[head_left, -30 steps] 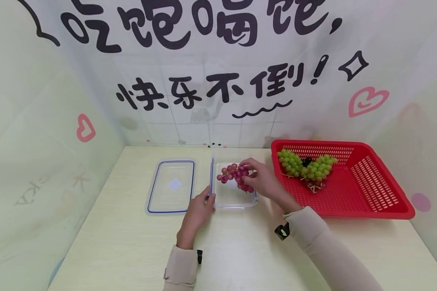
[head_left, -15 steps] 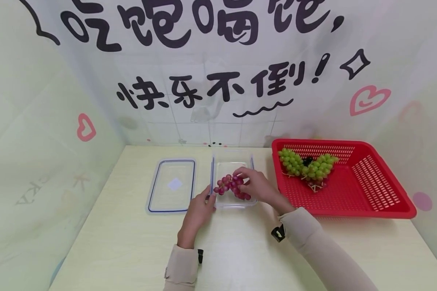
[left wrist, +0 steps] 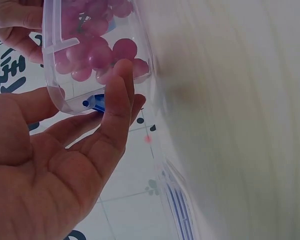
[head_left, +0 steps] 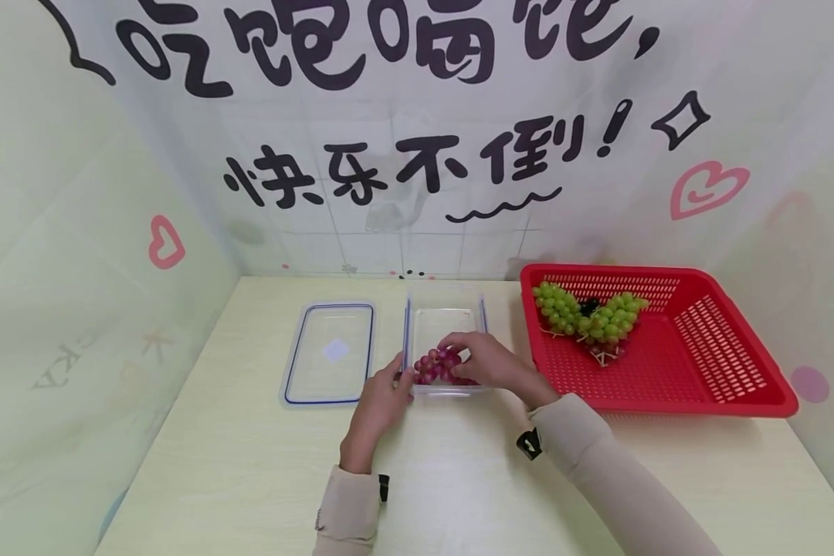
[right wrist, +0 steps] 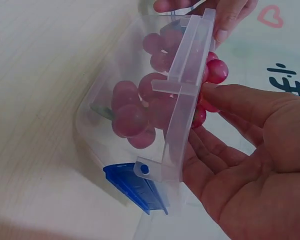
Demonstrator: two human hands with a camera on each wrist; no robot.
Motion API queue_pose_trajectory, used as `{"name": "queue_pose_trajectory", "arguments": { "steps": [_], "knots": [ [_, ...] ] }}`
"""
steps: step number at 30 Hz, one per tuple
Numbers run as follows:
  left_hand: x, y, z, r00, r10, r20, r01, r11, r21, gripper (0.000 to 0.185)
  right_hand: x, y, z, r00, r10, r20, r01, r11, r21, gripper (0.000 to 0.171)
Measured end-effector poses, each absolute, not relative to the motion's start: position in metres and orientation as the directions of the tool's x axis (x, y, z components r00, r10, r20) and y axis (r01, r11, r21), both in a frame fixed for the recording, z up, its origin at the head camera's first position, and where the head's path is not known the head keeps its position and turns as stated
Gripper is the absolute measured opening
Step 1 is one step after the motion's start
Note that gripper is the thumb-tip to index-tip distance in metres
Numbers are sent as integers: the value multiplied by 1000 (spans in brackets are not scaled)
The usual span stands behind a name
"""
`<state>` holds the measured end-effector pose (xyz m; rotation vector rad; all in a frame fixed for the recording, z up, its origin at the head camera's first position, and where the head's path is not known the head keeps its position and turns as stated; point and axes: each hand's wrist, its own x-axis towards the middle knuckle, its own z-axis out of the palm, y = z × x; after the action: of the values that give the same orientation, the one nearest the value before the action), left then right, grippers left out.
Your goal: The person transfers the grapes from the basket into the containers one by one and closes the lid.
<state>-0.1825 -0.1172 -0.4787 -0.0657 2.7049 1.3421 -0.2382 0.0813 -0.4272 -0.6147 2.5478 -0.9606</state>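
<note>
Right hand (head_left: 489,363) pinches the red grapes (head_left: 439,368), low in the clear container (head_left: 445,305) | left hand (head_left: 382,398) flat-fingered on its 9 o'clock wall | best: brace firmly, seat the bunch gently before letting go | lid (head_left: 330,351) at 9 o'clock | red basket (head_left: 695,347) at 3 o'clock holds green grapes (head_left: 587,316).

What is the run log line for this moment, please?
right hand: holds red grapes in clear box | left hand: touches box | lid: off
</note>
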Motion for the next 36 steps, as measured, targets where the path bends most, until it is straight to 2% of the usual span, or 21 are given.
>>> {"name": "queue_pose_trajectory", "arguments": {
  "steps": [12, 25, 36],
  "knots": [
    [-183, -116, -476, -993, 19, -113, -80, 589, 804, 50, -236, 81, -421, -859, -475, -189, -253, 716, -650, 43],
    [-182, -116, -477, -992, 20, -128, -92, 589, 803, 51, -236, 92, -412, -877, -437, -201, -185, 692, -697, 39],
    [-183, -115, -478, -991, 18, -134, -97, 591, 801, 51, -241, 101, -400, -918, -378, -122, -177, 665, -726, 42]
  ]
}}
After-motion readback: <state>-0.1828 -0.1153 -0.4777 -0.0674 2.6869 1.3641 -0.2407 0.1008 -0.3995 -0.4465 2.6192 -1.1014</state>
